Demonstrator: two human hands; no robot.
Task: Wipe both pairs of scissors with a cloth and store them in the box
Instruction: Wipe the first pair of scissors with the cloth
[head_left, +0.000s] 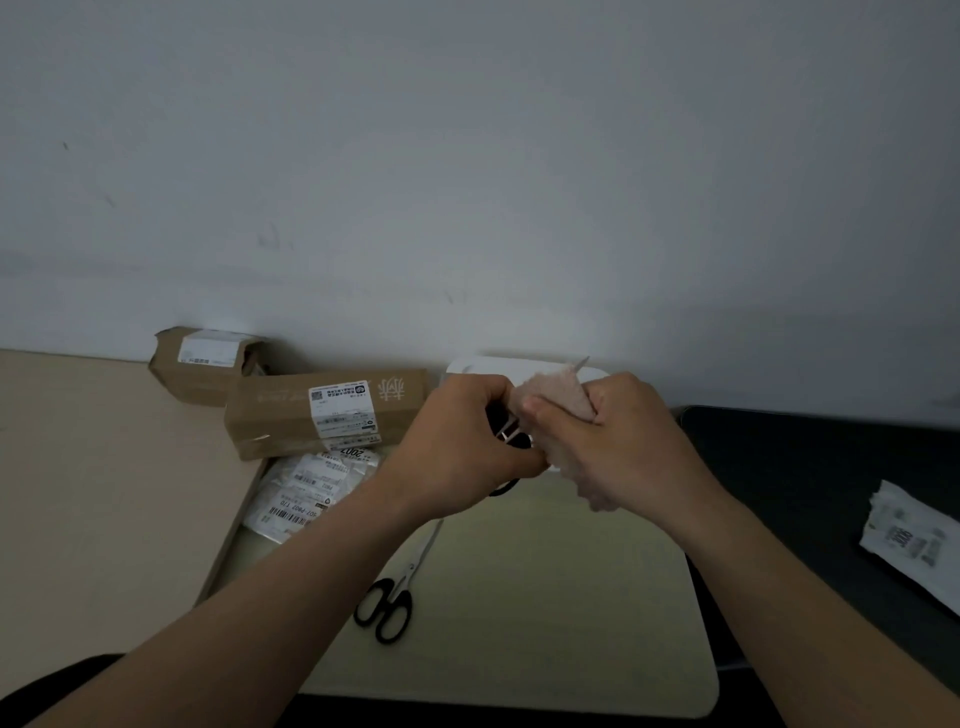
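Scissors on pale mat; beige desk; grey wall behind

**Held scissors**: the left hand covers most of the handles. The cloth, gripped by the right hand, wraps the blades. Only the tip shows, at 1 o'clock of the cloth. Whether the blades are together or apart cannot be told.

**Second scissors**: the blade ends run under the left forearm, at 1 o'clock of the handles.

**Box**: the hands hide all but the far rim. Its contents cannot be told.

**Labels**: the print is too small to read.

**Bags**: the carton hides their 12 o'clock edge.

**Frame edges:** the bottom edge cuts off the left forearm and the right forearm. The right edge cuts off the mat.
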